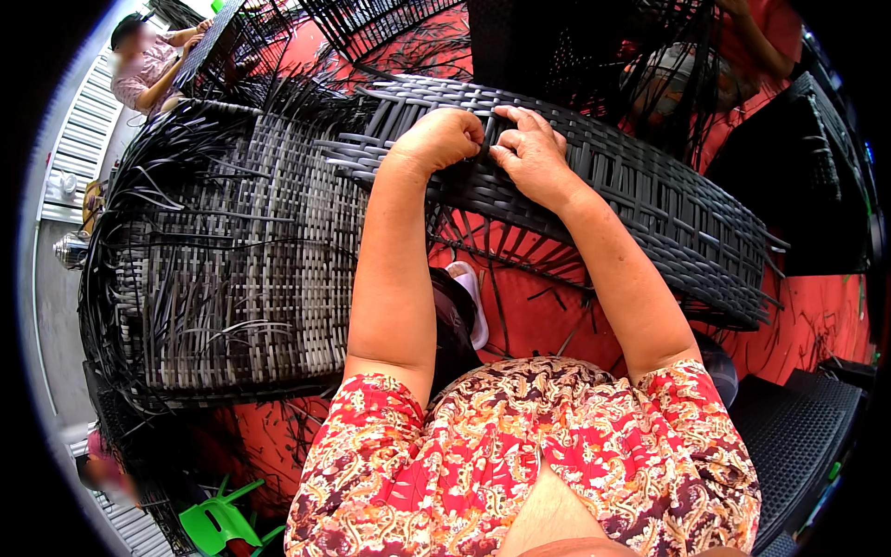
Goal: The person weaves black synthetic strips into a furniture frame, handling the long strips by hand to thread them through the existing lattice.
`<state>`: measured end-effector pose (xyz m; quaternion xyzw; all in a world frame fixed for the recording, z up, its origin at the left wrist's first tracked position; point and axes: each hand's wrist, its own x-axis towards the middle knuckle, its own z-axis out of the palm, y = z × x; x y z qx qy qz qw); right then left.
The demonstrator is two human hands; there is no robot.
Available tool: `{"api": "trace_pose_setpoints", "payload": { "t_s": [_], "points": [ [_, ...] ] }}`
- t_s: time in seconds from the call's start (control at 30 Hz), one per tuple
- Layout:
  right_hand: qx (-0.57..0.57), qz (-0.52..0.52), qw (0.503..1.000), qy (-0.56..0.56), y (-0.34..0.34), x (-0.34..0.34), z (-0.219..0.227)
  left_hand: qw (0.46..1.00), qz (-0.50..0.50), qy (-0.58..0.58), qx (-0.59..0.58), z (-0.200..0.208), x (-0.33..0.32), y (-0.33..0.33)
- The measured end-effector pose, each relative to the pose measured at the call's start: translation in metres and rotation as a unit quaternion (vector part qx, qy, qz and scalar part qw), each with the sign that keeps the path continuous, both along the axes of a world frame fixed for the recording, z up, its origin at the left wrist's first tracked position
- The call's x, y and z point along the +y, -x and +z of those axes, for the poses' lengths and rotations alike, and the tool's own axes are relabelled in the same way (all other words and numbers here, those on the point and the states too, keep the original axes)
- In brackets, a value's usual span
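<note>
Before me lies a long dark grey woven panel, made of flat plastic strips, slanting from upper left to lower right. Loose strip ends stick out at its left and right ends. My left hand is closed on the panel's upper left part, fingers curled under; whatever it pinches is hidden. Just beside it, my right hand rests on the weave, thumb and fingers apart. Between the two hands, a dark strip crosses the panel.
A larger grey woven piece with loose strips stands at left. Black woven furniture is at lower right, a green plastic chair at lower left. Strip scraps litter the red floor. One co-worker sits at upper left, another at upper right.
</note>
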<state>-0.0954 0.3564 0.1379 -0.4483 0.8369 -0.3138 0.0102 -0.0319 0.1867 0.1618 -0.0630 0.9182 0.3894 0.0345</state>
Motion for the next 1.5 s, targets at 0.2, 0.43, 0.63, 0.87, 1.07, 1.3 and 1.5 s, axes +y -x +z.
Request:
{"api": "trace_pose_setpoints", "payload": {
  "t_s": [0.2,0.43,0.63,0.87,1.07,1.3,1.5],
  "points": [
    [0.025,-0.022,0.999,-0.015,-0.004,0.0,0.004,0.991,0.01,0.13,0.017,0.005,0.006,-0.003],
    [0.075,0.022,0.995,0.069,-0.003,-0.024,0.026,0.985,0.089,0.148,0.011,0.017,-0.032,-0.028],
    [-0.032,0.077,0.996,0.038,0.003,-0.052,0.001,0.991,0.105,0.042,0.065,0.022,-0.032,-0.033],
    [-0.184,0.056,0.965,0.18,0.007,-0.05,-0.005,0.984,0.176,0.021,0.004,0.011,-0.032,-0.029],
    [-0.153,0.042,0.97,0.184,0.008,-0.05,-0.007,0.97,0.189,0.154,-0.017,0.008,-0.016,-0.013],
    [-0.123,0.033,0.974,0.185,0.003,-0.051,-0.003,0.969,0.189,0.147,-0.066,0.02,-0.011,-0.009],
    [-0.104,0.008,0.978,0.182,0.001,-0.05,-0.003,0.978,0.186,0.052,-0.08,0.021,-0.01,-0.01]
  ]
}}
